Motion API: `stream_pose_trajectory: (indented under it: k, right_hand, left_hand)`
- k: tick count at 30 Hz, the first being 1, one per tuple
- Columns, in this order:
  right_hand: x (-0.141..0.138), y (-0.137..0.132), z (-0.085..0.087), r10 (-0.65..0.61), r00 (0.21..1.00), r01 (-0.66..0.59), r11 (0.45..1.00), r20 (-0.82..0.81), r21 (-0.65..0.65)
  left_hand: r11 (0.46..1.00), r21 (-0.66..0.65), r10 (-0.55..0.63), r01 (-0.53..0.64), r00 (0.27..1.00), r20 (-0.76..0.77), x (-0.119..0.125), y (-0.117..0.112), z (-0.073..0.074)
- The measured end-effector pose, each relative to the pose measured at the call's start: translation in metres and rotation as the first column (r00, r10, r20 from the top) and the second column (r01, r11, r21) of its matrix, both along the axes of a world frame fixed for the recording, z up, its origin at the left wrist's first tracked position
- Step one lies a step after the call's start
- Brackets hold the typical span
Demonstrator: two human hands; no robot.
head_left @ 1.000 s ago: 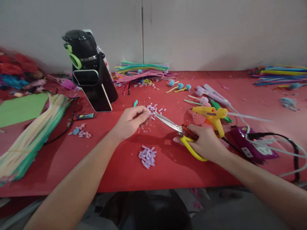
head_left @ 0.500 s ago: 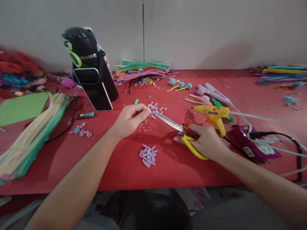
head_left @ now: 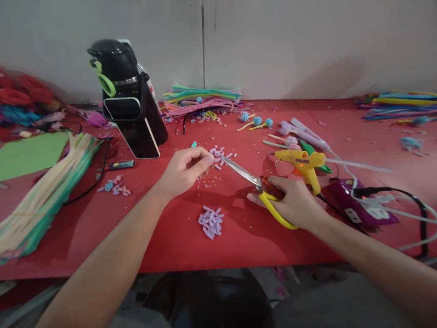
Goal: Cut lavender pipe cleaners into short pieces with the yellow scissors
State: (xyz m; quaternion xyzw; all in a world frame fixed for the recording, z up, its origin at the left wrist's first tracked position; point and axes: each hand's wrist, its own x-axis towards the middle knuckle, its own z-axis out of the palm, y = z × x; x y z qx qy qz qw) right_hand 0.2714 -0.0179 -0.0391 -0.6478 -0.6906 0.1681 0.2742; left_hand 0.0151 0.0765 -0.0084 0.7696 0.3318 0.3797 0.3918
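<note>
My right hand [head_left: 295, 202] grips yellow-handled scissors [head_left: 254, 184] low over the red table [head_left: 239, 246], blades pointing up-left. Their tips meet my left hand [head_left: 186, 169], whose fingers pinch a small lilac piece I can barely make out. Loose lilac bits [head_left: 220, 154] are scattered just beyond the blade tips. A small pile of cut lilac pieces [head_left: 210, 222] lies between my forearms near the table's front.
A yellow glue gun [head_left: 302, 163] stands right of the scissors, with a purple power strip [head_left: 362, 207] and cables beside it. A black stand with a phone [head_left: 131, 114] is at back left. Pipe-cleaner bundles lie at left [head_left: 41, 191], back centre [head_left: 201, 100] and far right [head_left: 399, 105].
Hardly anything moved: both hands stay in place, with the scissor blades shifting slightly at my left fingertips.
</note>
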Motion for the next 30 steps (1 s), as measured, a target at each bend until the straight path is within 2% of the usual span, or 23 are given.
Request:
stream_pose_trajectory:
  k: [21, 30]
  right_hand:
    - [0.0031, 0.0024, -0.0043, 0.004, 1.0, -0.004, 1.0, 0.008, -0.022]
    - [0.0001, 0.0007, 0.0013, -0.007, 1.0, 0.007, 1.0, -0.021, -0.029]
  left_hand:
    - [1.0, 0.013, -0.008, 0.009, 1.0, -0.02, 0.0011, -0.0016, 0.003]
    - [1.0, 0.024, 0.016, -0.015, 1.0, -0.025, 0.0002, -0.0014, 0.0029]
